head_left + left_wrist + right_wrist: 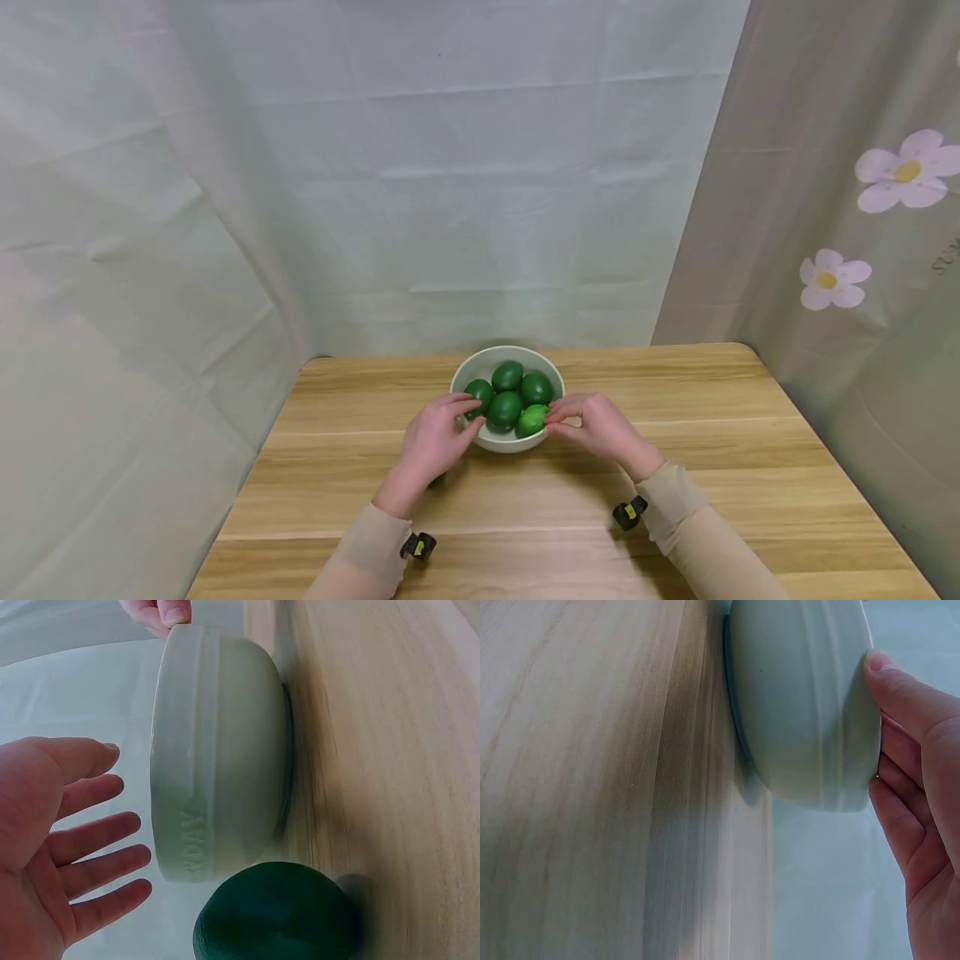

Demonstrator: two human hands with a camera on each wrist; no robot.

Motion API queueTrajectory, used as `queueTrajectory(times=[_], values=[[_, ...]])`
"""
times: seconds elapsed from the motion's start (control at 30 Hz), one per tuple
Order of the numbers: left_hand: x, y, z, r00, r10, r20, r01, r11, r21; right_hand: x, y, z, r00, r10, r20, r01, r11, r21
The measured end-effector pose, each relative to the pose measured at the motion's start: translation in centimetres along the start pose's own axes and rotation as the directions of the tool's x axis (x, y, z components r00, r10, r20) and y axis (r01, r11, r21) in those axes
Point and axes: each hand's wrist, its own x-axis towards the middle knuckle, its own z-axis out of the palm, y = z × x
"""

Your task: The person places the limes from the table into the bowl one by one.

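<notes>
A pale green bowl holds several dark green avocado-like fruits and one bright green lime. Over the bowl's left side hovers my left hand, fingers spread near a dark fruit; the left wrist view has its fingers apart from the bowl wall. My right hand is at the right rim beside the lime. In the right wrist view the right hand pinches the bowl rim, thumb outside and fingers reaching over. Another dark green fruit lies on the table beside the bowl, mostly hidden under my left wrist in the head view.
The wooden table has its back edge just behind the bowl. Pale cloth hangs behind and on the left, and a flower-printed curtain on the right. A small black device sits at each wrist.
</notes>
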Motion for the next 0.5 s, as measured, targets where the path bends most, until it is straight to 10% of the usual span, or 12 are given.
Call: queueTrajectory(times=[0.5], values=[[-1.6,-1.2,-1.1,1.0,-0.029,0.008,0.029,0.999,-0.029,-0.4,-0.2,-0.2,1.0,0.002,0.004,-0.002,1.0,0.004]])
